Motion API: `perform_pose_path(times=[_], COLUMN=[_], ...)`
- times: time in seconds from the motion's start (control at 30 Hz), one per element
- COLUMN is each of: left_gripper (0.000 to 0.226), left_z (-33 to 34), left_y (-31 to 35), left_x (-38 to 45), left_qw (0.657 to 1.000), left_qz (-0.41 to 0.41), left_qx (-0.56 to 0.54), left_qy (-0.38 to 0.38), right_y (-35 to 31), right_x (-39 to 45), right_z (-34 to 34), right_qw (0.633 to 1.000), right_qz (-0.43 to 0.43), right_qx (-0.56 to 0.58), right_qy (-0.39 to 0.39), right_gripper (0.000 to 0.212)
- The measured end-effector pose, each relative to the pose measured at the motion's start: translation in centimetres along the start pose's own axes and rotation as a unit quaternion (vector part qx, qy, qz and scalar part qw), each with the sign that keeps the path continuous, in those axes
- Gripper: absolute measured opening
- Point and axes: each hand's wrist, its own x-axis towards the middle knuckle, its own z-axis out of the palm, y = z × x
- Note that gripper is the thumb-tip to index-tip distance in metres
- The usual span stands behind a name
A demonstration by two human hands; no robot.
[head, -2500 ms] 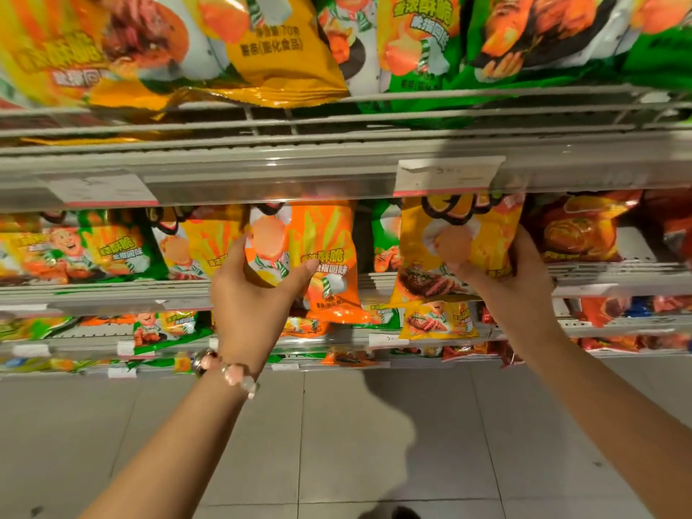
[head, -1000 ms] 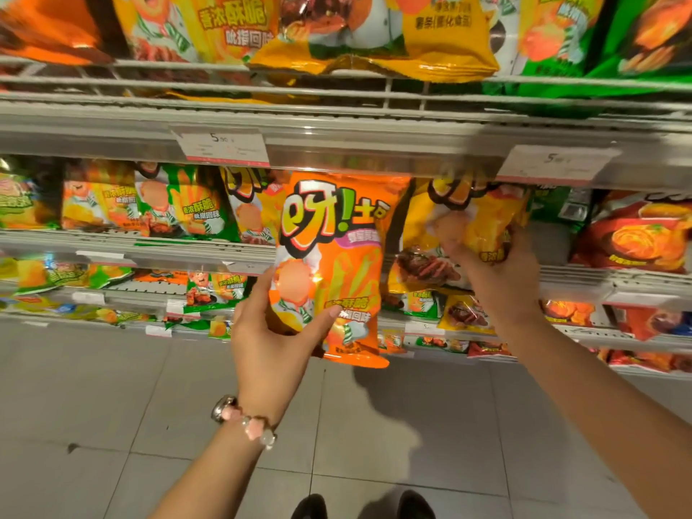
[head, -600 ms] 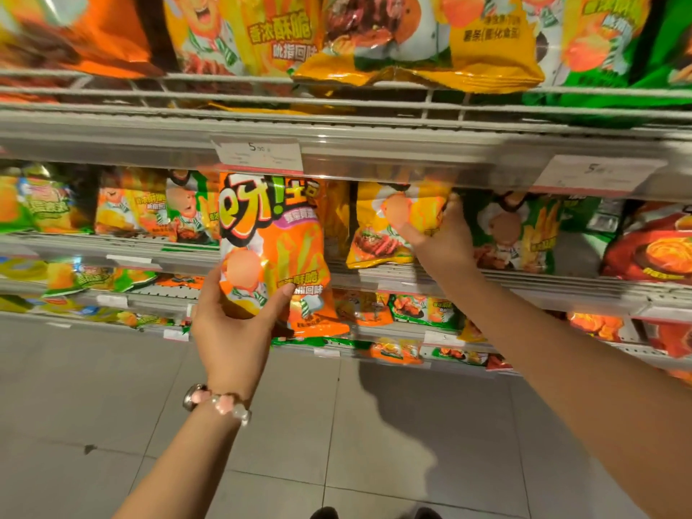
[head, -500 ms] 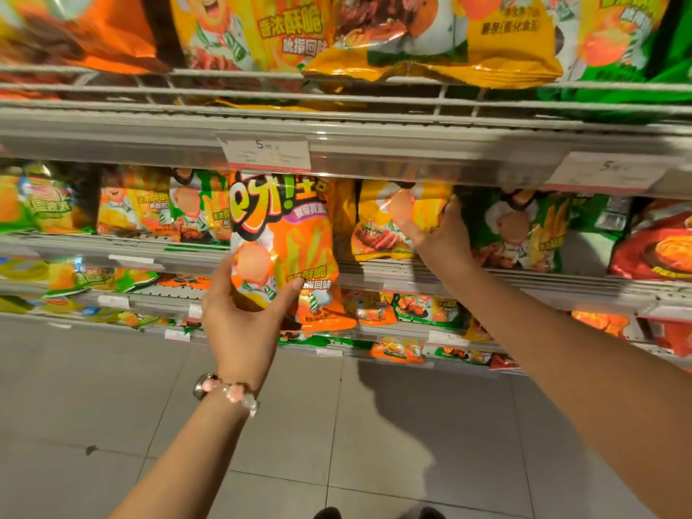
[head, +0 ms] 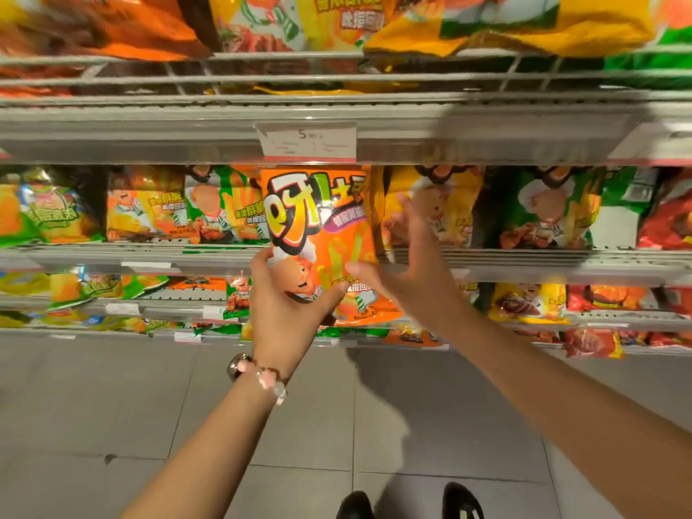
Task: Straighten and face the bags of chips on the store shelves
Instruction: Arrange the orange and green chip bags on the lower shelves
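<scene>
A: Orange foil at the centre of the frame: the orange chip bag [head: 322, 241] is off the shelf, held upright and label-out by the left hand [head: 288, 305], whose thumb and fingers [head: 262, 262] pinch its lower corner.

B: And the right hand [head: 408, 271]?

A: Blurred, fingers spread, holding nothing, just beside the bag's right edge.

B: How far along?

A: By my reckoning, midway. The middle shelf [head: 524, 258] shows bags standing face-forward; this bag is not yet placed. The yellow bag [head: 524, 28] at upper right sags over the wire rail, and lower rows at left look jumbled.

B: Surroundings?

A: Grey metal shelving, a price tag [head: 309, 142] above, grey floor tiles [head: 93, 406] below.
</scene>
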Motion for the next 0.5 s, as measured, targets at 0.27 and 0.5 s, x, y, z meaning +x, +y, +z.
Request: perform_pose_path(times=[0.27,0.5], left_gripper=[0.073,0.087], left_z=[-2.3,-5.7], left_y=[0.3,-2.2], left_x=[0.1,6.2], left_qw=[0.996,0.992], left_qz=[0.040,0.035], left_qx=[0.015,0.095], left_qy=[-0.075,0.075], right_y=[0.8,1.8], right_x=[0.5,-0.2], right_z=[3.5,2.2], right_qw=[0.988,0.980], right_qz=[0.094,0.115], right_qx=[0.120,0.153], right_qy=[0.015,0.053], right_gripper=[0.082,0.088])
